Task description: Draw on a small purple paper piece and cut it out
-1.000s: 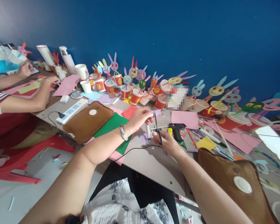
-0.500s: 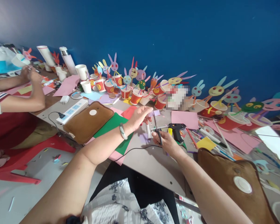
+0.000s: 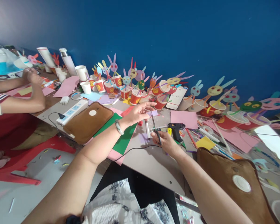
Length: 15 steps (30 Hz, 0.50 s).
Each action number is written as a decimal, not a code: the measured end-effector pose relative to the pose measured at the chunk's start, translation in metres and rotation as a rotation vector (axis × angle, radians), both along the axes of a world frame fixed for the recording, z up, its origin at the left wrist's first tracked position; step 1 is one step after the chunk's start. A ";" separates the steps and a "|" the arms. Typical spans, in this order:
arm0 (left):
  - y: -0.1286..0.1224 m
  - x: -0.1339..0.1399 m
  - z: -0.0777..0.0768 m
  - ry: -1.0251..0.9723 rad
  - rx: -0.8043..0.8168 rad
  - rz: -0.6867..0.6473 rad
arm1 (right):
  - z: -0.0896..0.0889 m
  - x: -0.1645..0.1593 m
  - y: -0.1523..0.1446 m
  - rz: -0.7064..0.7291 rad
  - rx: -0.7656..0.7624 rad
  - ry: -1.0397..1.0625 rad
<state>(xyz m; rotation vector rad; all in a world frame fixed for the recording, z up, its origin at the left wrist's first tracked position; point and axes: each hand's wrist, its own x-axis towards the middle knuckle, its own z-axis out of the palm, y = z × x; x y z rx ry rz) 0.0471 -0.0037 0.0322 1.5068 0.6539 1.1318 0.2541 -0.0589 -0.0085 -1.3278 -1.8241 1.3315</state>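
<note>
My right hand (image 3: 164, 141) is wrapped round the handles of a pair of scissors (image 3: 155, 126), whose blades point away from me over the table. My left hand (image 3: 140, 113), with a bangle on its wrist, is held just left of the blades, fingers apart. Close to its fingertips is a small purple paper piece (image 3: 153, 113); whether they touch I cannot tell. A white marker with a red cap (image 3: 147, 129) lies under and between my hands. Just right of the scissors rests a black glue gun (image 3: 176, 132).
Paper cups holding paper rabbit figures (image 3: 135, 96) line the wall. A phone (image 3: 176, 98) leans among them. Brown cushioned pads (image 3: 88, 123) lie at both sides, beside a power strip (image 3: 72, 111) and green paper (image 3: 121, 140). At the left sits a co-worker (image 3: 16, 99).
My left hand's fingers have spread from a pinched pose near the scissor tips. The right hand with the scissors has barely moved. The phone's screen shows now instead of a blurred patch.
</note>
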 end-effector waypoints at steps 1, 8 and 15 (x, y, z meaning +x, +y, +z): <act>0.002 -0.002 -0.001 -0.004 0.023 -0.026 | 0.002 0.000 -0.001 0.005 -0.002 -0.007; 0.009 -0.008 -0.006 0.019 0.021 -0.095 | 0.007 -0.003 -0.002 0.042 -0.027 0.008; 0.011 -0.010 -0.008 -0.004 -0.025 -0.137 | 0.005 -0.003 -0.002 0.047 -0.027 0.012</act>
